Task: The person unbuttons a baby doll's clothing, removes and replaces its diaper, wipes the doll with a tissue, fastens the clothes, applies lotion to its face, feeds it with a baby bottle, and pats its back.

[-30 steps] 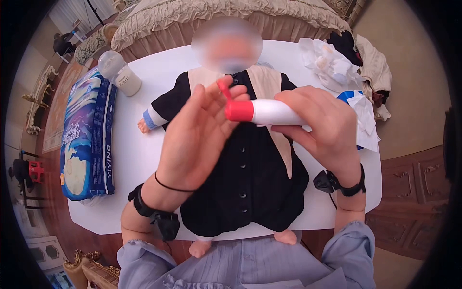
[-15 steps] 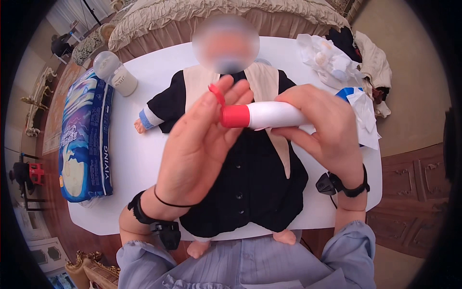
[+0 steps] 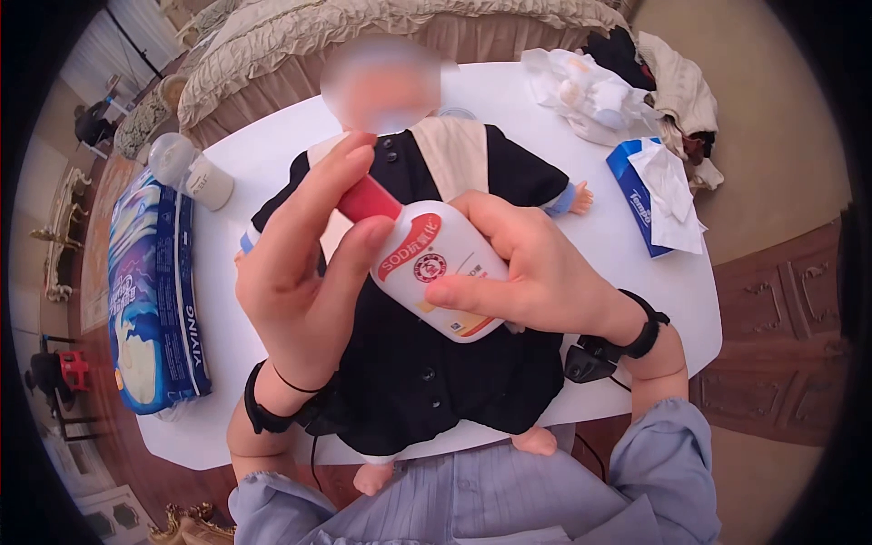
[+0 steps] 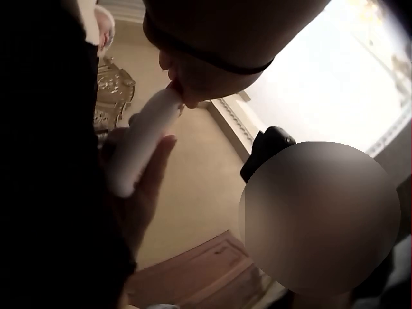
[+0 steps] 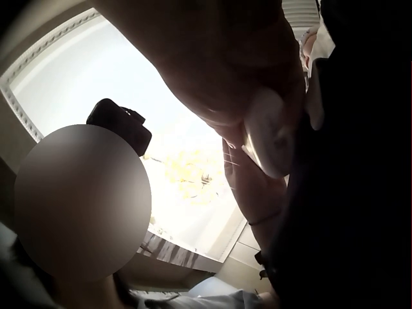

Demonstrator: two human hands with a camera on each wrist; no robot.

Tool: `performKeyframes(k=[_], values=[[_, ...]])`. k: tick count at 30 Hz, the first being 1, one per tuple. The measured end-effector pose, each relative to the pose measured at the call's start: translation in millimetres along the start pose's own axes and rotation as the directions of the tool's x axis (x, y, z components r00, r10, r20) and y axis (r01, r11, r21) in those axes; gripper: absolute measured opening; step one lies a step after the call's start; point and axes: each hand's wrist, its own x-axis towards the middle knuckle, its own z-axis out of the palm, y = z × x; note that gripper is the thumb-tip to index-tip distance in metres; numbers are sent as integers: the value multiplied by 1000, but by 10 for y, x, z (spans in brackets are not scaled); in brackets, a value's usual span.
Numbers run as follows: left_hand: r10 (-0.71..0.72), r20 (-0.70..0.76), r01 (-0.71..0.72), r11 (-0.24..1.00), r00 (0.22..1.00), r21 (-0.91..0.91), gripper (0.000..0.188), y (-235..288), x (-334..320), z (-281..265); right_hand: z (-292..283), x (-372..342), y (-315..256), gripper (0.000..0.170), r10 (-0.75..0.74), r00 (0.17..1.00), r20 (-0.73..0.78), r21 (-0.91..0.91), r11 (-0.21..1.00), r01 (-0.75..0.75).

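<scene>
In the head view a white bottle with a red cap is held over a doll in a black outfit. The right hand grips the bottle's body, its thumb across the label. Fingers and thumb of the left hand pinch the red cap, whose lid is partly hidden by them. The white bottle shows between both hands in the left wrist view; in the right wrist view its base shows beside the right hand.
On the white table, a blue diaper pack and a baby bottle stand at the left. A blue tissue box and crumpled white items lie at the right. Clothes are piled beyond the table's right edge.
The bottle has turned so its label faces up, tilted, and moved lower. The left hand, earlier spread palm-up beside the raised red lid, now pinches the cap. The head view has shifted.
</scene>
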Motion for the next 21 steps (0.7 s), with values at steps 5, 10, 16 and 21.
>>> performKeyframes(k=[5,10,16,21], values=[[154,122,-181,950,980,255,46,12,4,-16,-45,5,74,45,-112,993,-30,-120,987,108],[-215,-27,187,899,976,-395,53,6,59,66,-525,254,123,37,-181,889,-421,23,977,210],[-615,243,557,391,750,-732,49,-157,25,44,-1514,479,1038,44,-243,715,-656,-372,928,-25],[-632,365,590,183,683,-787,45,-305,-42,21,-1747,508,1624,51,-247,660,-710,-413,904,-106]])
